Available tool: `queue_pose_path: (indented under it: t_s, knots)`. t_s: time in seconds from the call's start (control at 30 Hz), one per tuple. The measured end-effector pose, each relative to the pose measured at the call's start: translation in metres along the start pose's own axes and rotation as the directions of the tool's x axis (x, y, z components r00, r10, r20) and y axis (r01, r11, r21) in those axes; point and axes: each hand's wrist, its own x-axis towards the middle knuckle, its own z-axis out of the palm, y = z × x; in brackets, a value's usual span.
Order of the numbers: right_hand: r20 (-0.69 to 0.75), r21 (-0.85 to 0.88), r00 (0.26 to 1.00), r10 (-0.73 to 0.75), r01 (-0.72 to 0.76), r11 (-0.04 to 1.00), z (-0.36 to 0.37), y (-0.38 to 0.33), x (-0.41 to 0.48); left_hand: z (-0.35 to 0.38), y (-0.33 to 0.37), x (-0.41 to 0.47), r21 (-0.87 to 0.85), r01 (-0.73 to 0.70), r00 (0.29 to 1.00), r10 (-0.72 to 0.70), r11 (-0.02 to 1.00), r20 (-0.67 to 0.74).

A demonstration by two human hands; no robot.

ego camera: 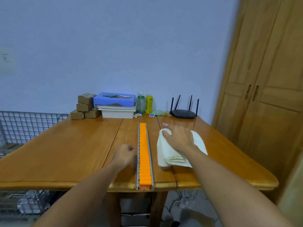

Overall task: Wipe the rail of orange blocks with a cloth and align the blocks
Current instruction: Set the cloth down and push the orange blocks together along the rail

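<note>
A long metal rail [138, 154] filled with a row of orange blocks [143, 149] runs from the table's front edge toward the back, down the middle of the wooden table [65, 145]. A folded white cloth [172, 154] lies just right of the rail. My right hand [179, 136] rests on top of the cloth's far part, its fingers curled over the cloth's far left corner. My left hand [123, 154] sits on the table just left of the rail, fingers curled into a loose fist, holding nothing that I can see.
Along the back wall stand cardboard boxes [85, 105], a blue box on white trays [115, 104], two bottles [145, 104] and a black router [183, 112]. A small pink loop [165, 124] lies behind the cloth. A wire cage [24, 125] stands left, a wooden wardrobe [265, 79] right.
</note>
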Motion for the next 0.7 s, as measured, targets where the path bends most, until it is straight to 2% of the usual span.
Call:
queue_pose_path:
  t_s: [0.07, 0.1, 0.2, 0.23, 0.37, 0.7]
  knots:
    - [0.053, 0.018, 0.998, 0.039, -0.04, 0.999, 0.022, 0.006, 0.011, 0.005, -0.004, 0.014, -0.053, 0.017, 0.999, -0.018, 0.998, -0.026]
    - [0.131, 0.004, 0.989, 0.071, -0.072, 0.997, 0.038, 0.01, 0.011, 0.008, -0.006, 0.02, -0.074, 0.022, 0.999, -0.025, 0.997, -0.035]
    - [0.438, -0.074, 0.891, 0.117, -0.094, 0.993, 0.099, 0.02, -0.004, 0.02, -0.012, 0.034, -0.139, 0.045, 0.998, -0.05, 0.989, -0.033]
    - [0.494, -0.068, 0.86, 0.131, -0.112, 0.991, 0.113, 0.022, -0.007, 0.025, -0.013, 0.038, -0.149, 0.043, 0.998, -0.049, 0.988, -0.033]
    - [0.557, -0.041, 0.819, 0.135, -0.135, 0.99, 0.123, 0.027, 0.002, 0.034, -0.015, 0.047, -0.159, 0.036, 0.997, -0.046, 0.987, -0.058]
    - [0.544, -0.054, 0.824, 0.162, -0.158, 0.986, 0.124, 0.027, 0.0, 0.034, -0.014, 0.055, -0.084, 0.01, 0.998, -0.015, 0.996, -0.067]
